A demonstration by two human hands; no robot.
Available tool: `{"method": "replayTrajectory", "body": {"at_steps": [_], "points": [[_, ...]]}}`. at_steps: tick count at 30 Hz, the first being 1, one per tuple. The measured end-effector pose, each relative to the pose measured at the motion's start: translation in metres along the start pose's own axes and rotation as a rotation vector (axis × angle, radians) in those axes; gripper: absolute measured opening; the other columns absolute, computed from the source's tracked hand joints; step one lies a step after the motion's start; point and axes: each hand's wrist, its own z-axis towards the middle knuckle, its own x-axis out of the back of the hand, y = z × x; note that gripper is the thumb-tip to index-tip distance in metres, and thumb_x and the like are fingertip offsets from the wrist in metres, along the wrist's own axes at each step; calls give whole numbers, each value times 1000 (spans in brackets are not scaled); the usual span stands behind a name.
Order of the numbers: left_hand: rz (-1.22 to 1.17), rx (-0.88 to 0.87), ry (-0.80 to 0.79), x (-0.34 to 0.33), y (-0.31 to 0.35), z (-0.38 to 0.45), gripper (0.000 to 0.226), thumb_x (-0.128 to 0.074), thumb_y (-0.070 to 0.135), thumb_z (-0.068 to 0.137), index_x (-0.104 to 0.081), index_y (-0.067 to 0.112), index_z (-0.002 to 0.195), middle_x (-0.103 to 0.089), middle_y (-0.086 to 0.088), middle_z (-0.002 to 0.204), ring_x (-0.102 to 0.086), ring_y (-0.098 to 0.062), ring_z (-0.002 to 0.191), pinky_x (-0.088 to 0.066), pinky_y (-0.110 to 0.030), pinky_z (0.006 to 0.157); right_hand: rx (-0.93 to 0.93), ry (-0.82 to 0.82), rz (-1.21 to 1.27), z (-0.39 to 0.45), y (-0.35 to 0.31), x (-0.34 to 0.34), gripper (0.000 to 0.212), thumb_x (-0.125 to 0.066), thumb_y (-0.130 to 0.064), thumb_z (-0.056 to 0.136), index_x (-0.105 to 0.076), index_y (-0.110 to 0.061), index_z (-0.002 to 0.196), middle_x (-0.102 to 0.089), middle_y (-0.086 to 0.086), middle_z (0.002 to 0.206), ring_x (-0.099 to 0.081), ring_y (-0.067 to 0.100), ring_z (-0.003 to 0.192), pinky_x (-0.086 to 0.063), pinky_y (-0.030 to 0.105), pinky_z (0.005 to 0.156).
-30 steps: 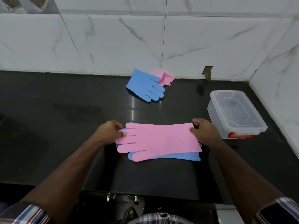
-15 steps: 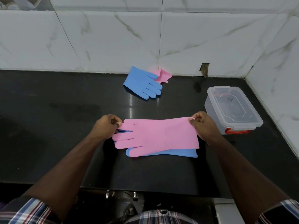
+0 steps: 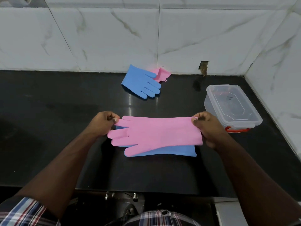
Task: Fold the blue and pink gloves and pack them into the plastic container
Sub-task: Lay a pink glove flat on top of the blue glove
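Pink, the near glove (image 3: 156, 132) stretches flat between both hands, lying over a blue glove (image 3: 171, 151) on the black counter (image 3: 48, 128). The left hand (image 3: 101, 124) pinches its fingertip end; the right hand (image 3: 206, 126) pinches its cuff corner. The lidded plastic container (image 3: 232, 106) stands just right of the pink glove, near the right hand. Beyond the pink glove, by the marble wall (image 3: 97, 38), a second blue glove (image 3: 141, 82) overlaps another pink one (image 3: 162, 74).

Single head-worn wide-angle view, looking forward and down at the black counter (image 3: 48, 128), close over it, facing the tiled wall (image 3: 97, 38).
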Motion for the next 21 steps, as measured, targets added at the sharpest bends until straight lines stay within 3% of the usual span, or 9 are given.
{"method": "replayTrajectory", "body": {"at_steps": [3,5,8,11,14,17,19,21], "points": [[24,26,2,1,-4,4,13,-58,19,98,-70,16,92,-70,-2,82,-62,-17,67,-49,-28,61,-6,9,-304,0,12,2,11,-63,-24,94,-55,-18,100,-62,6,101,-63,23,88,-56,36,67],[63,68,-8,2,-10,6,15,-60,29,97,-69,18,92,-70,-2,83,-63,-22,74,-53,-34,73,103,46,-576,-2,22,0,18,-68,-26,90,-59,-18,104,-64,4,100,-62,20,86,-53,34,75],[64,162,-85,2,-14,1,21,-59,37,97,-69,18,92,-68,-7,85,-60,-21,72,-54,-33,65,176,51,-622,-4,28,-5,32,-69,-31,89,-62,-19,118,-64,4,116,-61,21,101,-52,37,89],[-18,207,-130,1,-13,-2,21,-64,31,95,-70,11,94,-66,-11,85,-59,-21,70,-54,-30,58,170,-24,-621,2,26,-8,53,-67,-29,90,-50,-21,139,-53,4,142,-55,26,125,-47,47,105],[-58,220,-152,2,-13,-2,21,-70,26,92,-70,6,93,-62,-11,71,-51,-19,56,-48,-26,50,165,-63,-674,13,22,-11,59,-64,-25,92,-42,-19,146,-51,5,146,-51,26,131,-43,44,108],[-41,231,-176,4,-11,-3,19,-71,26,92,-71,7,90,-61,-5,61,-48,-14,50,-44,-24,46,156,-66,-672,23,15,-11,39,-64,-21,92,-59,-15,130,-63,6,129,-61,23,112,-48,30,88],[-82,232,-179,4,-10,-3,17,-69,23,93,-70,6,91,-65,-7,72,-56,-15,58,-51,-25,49,148,-79,-635,27,11,-11,13,-63,-19,92,-70,-18,103,-71,5,110,-64,19,95,-46,27,77],[-173,242,-173,3,-9,-3,16,-67,19,95,-68,3,95,-67,-11,84,-63,-18,70,-59,-30,54,164,-93,-549,28,7,-10,9,-61,-18,94,-68,-17,88,-71,3,95,-64,17,86,-48,28,71]]}}
